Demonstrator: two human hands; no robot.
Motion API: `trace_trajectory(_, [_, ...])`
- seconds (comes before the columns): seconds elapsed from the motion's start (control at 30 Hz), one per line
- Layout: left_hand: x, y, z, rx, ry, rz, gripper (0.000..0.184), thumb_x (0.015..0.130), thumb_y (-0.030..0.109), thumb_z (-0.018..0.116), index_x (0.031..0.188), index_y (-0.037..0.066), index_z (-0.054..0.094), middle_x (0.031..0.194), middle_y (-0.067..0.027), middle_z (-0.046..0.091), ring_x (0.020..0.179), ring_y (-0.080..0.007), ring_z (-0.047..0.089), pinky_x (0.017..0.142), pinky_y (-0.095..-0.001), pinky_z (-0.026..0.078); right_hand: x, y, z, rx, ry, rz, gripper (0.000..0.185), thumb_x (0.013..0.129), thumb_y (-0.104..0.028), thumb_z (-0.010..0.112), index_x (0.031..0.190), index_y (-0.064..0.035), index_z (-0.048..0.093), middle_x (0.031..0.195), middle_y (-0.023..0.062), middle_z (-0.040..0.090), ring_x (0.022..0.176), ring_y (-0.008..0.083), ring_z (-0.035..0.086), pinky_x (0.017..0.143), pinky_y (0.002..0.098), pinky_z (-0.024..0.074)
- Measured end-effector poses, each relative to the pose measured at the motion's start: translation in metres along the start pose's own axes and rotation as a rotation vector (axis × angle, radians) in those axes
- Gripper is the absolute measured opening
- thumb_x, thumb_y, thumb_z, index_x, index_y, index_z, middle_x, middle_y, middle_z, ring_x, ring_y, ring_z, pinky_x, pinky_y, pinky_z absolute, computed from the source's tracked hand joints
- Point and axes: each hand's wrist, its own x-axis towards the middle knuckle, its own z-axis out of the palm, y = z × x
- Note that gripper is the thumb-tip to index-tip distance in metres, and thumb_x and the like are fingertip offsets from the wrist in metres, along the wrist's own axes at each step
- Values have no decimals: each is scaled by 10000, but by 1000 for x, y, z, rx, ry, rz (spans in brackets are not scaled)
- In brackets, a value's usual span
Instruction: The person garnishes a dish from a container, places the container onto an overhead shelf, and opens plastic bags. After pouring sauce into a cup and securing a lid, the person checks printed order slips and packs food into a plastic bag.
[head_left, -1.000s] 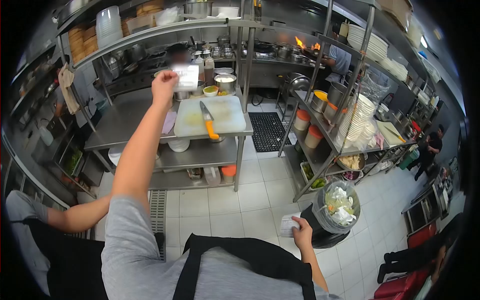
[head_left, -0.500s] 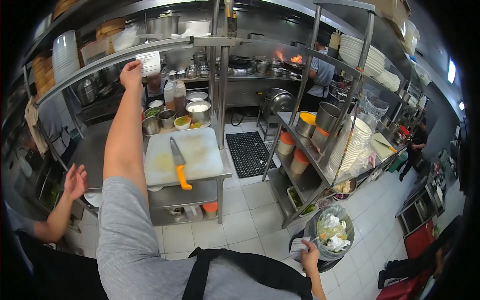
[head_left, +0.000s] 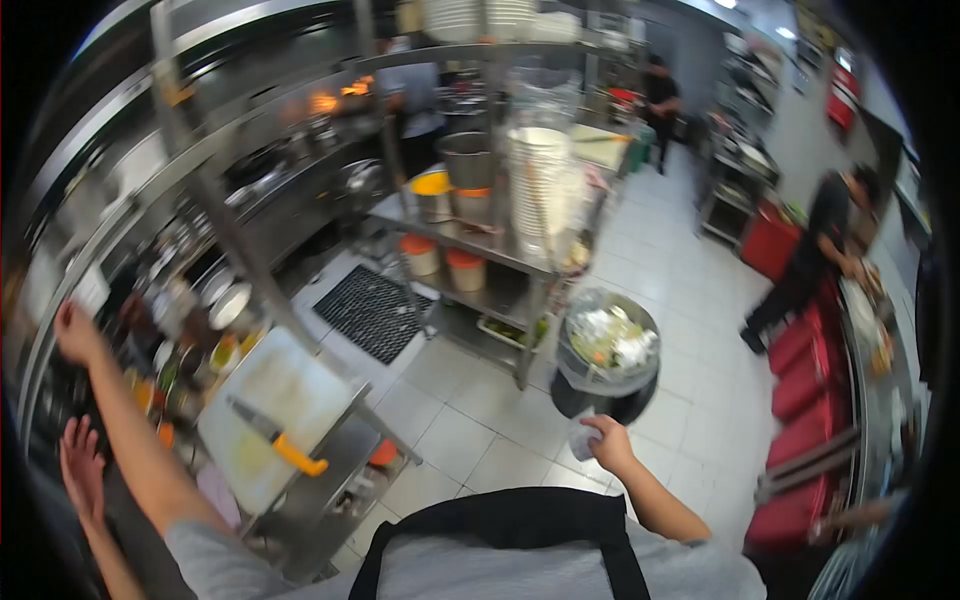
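My left hand (head_left: 78, 335) is raised at the far left with fingers curled, just below a white paper slip (head_left: 92, 287) at the metal rail. Blur hides whether the fingers still touch that slip. In front of me, my right hand (head_left: 612, 447) pinches a small paper slip (head_left: 582, 438) near the lined bin. Below my left forearm lies a white cutting board (head_left: 285, 400) with an orange-handled knife (head_left: 278, 437) on it.
Another person's open hand (head_left: 82, 470) is beside my left arm. A lined bin (head_left: 608, 350) of food scraps stands on the tiled floor. A steel shelf (head_left: 470, 235) holds tubs and stacked bowls. One person (head_left: 815, 255) works at the right; flames (head_left: 340, 95) burn behind.
My view has swung to the right, so the board and rail shift left. My right hand now shows higher in view, still holding its slip. The left-hand slip stays by the rail.
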Motion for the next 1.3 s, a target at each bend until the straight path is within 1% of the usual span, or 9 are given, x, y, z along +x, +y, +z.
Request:
trace_trajectory(0.07, [-15,56,-24,584,57,40,374,712,397,724,955,116,676,899,-162,655,828,-295,622,763,-375,471,-11,-8,-2,37,-13,39,423,636,29,584,1047,-65,617,1016,157,589,929,338,575,808,362,471])
trace_trajectory(0.2, [-154,143,-19,34,387,538,443,724,268,742,1034,-2,579,953,-150,611,887,-320,572,806,-398,439,-33,-7,-17,28,-32,5,437,639,30,574,1058,-89,613,1068,131,588,941,338,575,810,373,478])
trace_trajectory(0.33, [-452,292,-54,-782,-1420,21,694,701,158,699,1300,31,371,1323,-145,407,1202,-284,400,1017,-379,309,-41,-7,-58,67,-194,-138,421,660,30,530,1042,-121,618,1011,92,622,915,307,590,787,378,481])
trace_trajectory(0.37, [-506,343,-85,-708,-1729,498,796,687,200,726,1360,70,322,1370,-120,375,1282,-285,320,1059,-391,258,-41,0,-69,28,-184,-207,430,669,47,526,1054,-124,614,1004,82,620,847,298,604,738,362,489])
trace_trajectory(0.4, [-549,403,-126,-935,-2164,14,821,667,242,762,1354,66,347,1401,-119,338,1314,-281,273,1069,-386,241,-42,6,-83,44,-216,-183,437,676,43,524,1068,-134,606,998,87,622,849,298,604,736,368,489])
trace_trajectory(0.6, [-714,603,-198,-1250,-2905,-352,456,695,51,744,1109,30,554,1068,-53,594,957,-129,568,803,-294,462,-59,90,-185,51,-159,-98,481,713,27,590,1159,-148,541,968,85,631,797,247,623,705,324,491])
trace_trajectory(0.83, [-785,754,-224,-1347,-2627,-708,188,730,-11,700,862,23,571,778,-28,617,723,-90,594,655,-232,480,-79,212,-306,1062,122,429,354,786,6,646,1119,-16,528,887,63,637,796,97,597,703,247,480])
trace_trajectory(1.0, [-841,829,-201,-1191,-2498,-449,139,736,-14,683,812,23,573,699,-29,607,636,-82,588,580,-217,466,-51,300,-347,817,336,460,106,778,60,620,838,-8,566,814,68,629,691,93,590,612,226,483])
trace_trajectory(1.3, [-929,968,-91,-1392,-2687,-1163,278,728,-60,652,979,14,559,888,-66,560,836,-119,565,705,-253,484,85,404,-468,912,435,443,98,768,87,575,811,-1,564,763,62,600,684,111,580,576,249,478])
